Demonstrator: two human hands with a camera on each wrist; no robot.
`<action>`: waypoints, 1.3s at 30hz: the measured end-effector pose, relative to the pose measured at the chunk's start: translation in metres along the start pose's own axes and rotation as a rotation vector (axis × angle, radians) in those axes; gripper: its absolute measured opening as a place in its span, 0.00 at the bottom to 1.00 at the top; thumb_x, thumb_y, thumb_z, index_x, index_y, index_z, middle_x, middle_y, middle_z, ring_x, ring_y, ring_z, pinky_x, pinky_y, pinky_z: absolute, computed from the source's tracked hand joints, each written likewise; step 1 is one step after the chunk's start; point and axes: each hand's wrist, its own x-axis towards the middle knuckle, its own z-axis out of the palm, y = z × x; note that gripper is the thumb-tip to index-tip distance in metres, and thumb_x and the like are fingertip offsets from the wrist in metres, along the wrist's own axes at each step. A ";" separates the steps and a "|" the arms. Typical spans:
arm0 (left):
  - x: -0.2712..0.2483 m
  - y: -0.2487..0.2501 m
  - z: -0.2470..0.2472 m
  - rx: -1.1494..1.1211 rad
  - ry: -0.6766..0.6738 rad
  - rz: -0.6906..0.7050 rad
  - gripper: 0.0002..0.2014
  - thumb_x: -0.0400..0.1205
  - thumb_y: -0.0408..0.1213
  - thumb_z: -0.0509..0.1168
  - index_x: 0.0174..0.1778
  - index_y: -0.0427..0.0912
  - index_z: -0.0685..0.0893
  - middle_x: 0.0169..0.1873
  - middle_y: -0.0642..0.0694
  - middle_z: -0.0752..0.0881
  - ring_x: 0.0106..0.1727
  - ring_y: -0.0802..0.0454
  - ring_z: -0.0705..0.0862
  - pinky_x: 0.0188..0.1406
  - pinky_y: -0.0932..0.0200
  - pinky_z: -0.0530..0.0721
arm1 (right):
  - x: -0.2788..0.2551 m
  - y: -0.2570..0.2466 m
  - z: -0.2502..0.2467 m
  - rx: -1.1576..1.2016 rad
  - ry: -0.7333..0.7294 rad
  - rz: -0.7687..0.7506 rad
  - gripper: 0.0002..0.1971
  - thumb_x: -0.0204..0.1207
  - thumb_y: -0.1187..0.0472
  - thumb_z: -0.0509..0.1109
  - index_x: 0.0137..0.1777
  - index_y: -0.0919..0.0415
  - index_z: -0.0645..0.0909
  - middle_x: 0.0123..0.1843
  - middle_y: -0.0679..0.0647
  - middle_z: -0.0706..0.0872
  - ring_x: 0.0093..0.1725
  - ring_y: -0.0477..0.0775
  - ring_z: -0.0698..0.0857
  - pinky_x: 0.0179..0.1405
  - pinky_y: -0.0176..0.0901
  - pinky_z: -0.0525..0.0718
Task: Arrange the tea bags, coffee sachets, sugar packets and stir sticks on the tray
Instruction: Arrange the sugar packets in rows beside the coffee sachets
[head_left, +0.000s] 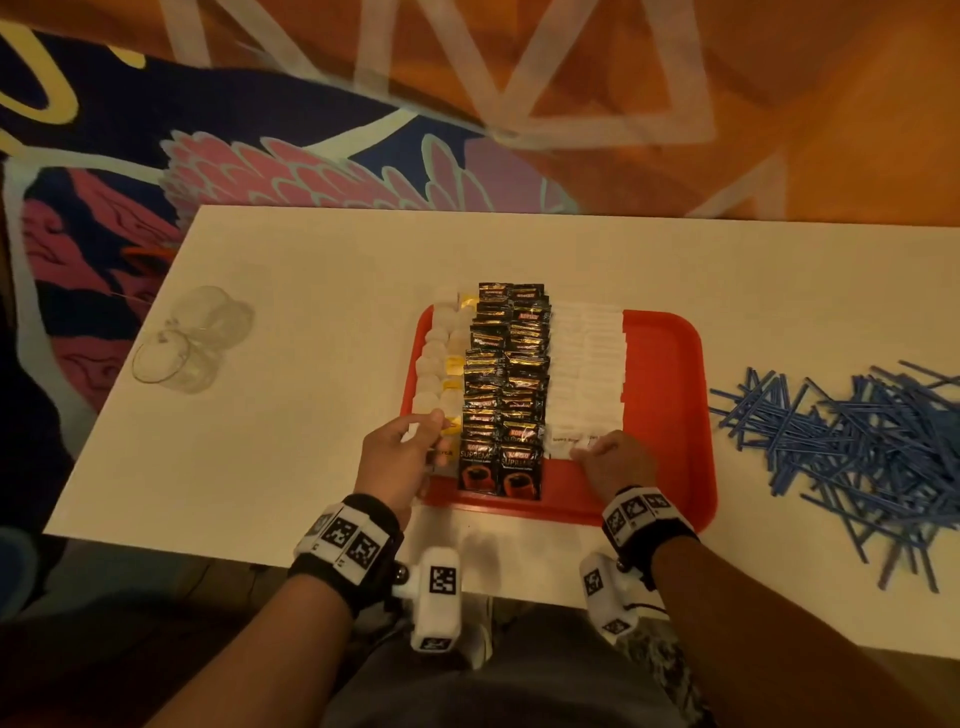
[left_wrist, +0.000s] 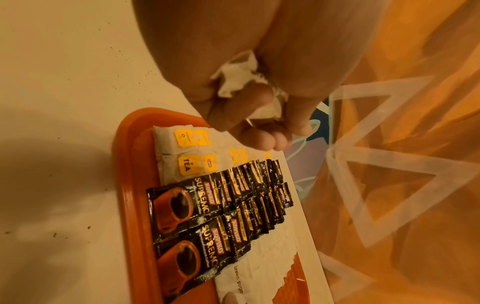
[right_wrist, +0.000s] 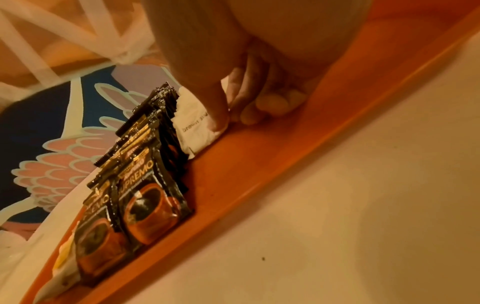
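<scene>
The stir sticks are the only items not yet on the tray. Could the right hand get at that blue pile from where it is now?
Probably yes, once freed. The stir sticks lie loose on the table, right of the tray, with nothing between. But the right hand pinches a sugar packet now.

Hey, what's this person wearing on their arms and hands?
Both hands are bare, left hand and right hand, with no gloves and no sleeves showing on the forearms. Each wrist carries a black strap, the left wrist band and the right wrist band, set with white tiles printed with black square markers. A white camera block bearing similar markers hangs under each wrist.
</scene>
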 end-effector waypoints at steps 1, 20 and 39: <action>0.000 0.000 0.000 -0.001 -0.001 -0.002 0.10 0.84 0.46 0.69 0.47 0.44 0.90 0.29 0.50 0.84 0.33 0.51 0.80 0.25 0.59 0.72 | 0.000 0.000 0.000 -0.008 0.015 -0.006 0.11 0.72 0.52 0.78 0.44 0.55 0.80 0.40 0.45 0.80 0.39 0.44 0.77 0.29 0.35 0.67; -0.005 0.001 0.008 -0.008 -0.028 -0.047 0.13 0.86 0.48 0.66 0.49 0.41 0.88 0.30 0.49 0.83 0.29 0.54 0.79 0.17 0.63 0.68 | -0.009 -0.011 0.007 -0.237 -0.028 -0.460 0.18 0.78 0.64 0.72 0.67 0.51 0.83 0.65 0.49 0.80 0.67 0.51 0.74 0.69 0.43 0.72; -0.042 0.063 0.104 -0.028 -0.531 -0.058 0.33 0.86 0.63 0.50 0.51 0.33 0.83 0.27 0.40 0.83 0.15 0.53 0.74 0.11 0.67 0.61 | -0.075 -0.075 -0.102 0.517 -0.313 -0.428 0.05 0.75 0.63 0.77 0.39 0.56 0.86 0.31 0.55 0.87 0.31 0.46 0.84 0.33 0.36 0.79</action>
